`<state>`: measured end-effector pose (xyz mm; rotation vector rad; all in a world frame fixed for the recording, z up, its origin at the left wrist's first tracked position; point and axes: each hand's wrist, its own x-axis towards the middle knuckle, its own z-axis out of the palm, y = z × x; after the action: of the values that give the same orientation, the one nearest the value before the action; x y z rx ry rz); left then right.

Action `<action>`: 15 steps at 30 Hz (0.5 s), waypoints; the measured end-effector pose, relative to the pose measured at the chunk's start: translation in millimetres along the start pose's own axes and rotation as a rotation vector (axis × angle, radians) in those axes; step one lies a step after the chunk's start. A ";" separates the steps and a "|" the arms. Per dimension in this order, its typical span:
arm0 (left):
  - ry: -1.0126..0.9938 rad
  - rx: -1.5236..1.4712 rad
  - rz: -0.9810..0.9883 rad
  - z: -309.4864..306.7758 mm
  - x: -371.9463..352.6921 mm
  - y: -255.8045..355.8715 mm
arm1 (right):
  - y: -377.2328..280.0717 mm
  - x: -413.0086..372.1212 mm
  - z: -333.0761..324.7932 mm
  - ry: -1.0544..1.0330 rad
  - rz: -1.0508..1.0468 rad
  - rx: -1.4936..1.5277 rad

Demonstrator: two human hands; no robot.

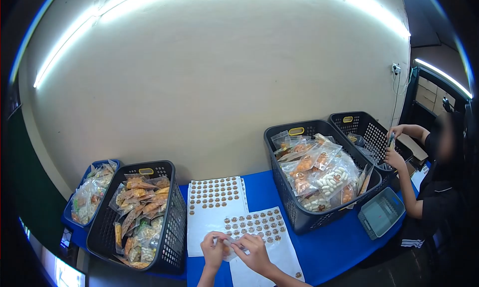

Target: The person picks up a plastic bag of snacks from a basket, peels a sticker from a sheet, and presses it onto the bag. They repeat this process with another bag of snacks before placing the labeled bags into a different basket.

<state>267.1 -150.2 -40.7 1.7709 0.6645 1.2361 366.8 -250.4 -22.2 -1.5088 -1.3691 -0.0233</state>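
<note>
Low in the middle of the head view, my left hand [213,250] is closed in a pinch on the top of a small clear plastic bag [229,253] with something orange inside. My right hand [255,253] pinches the same bag from the other side, its fingertips close to the left ones. Both hands are over a white sheet of round brown stickers [267,267], partly peeled, on the blue table. Behind it lies another sticker sheet [204,219], with stickers left in its upper rows. My fingers partly hide the bag.
A black basket [172,222] of filled bags stands left, beside a blue basket [75,220]. Right are a large black basket [309,222] of bags, another black basket [366,118] and a green-grey bin [381,232]. A co-worker [439,197] at far right holds a small packet.
</note>
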 end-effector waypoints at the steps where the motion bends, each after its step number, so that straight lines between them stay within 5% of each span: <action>1: 0.032 0.000 0.005 -3.0 4.2 0.2 | -4.7 2.6 1.4 0.011 0.001 0.042; 9: 0.078 -0.090 -0.090 -17.0 19.2 14.8 | -15.0 2.5 6.5 -0.049 0.040 0.206; 15: -0.089 -0.300 -0.254 -15.6 17.2 -3.4 | 4.6 -7.9 8.0 -0.077 0.132 0.389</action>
<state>259.1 -129.5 -33.2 1.4366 0.5976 1.0188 362.7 -249.7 -33.6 -1.2758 -1.2452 0.3673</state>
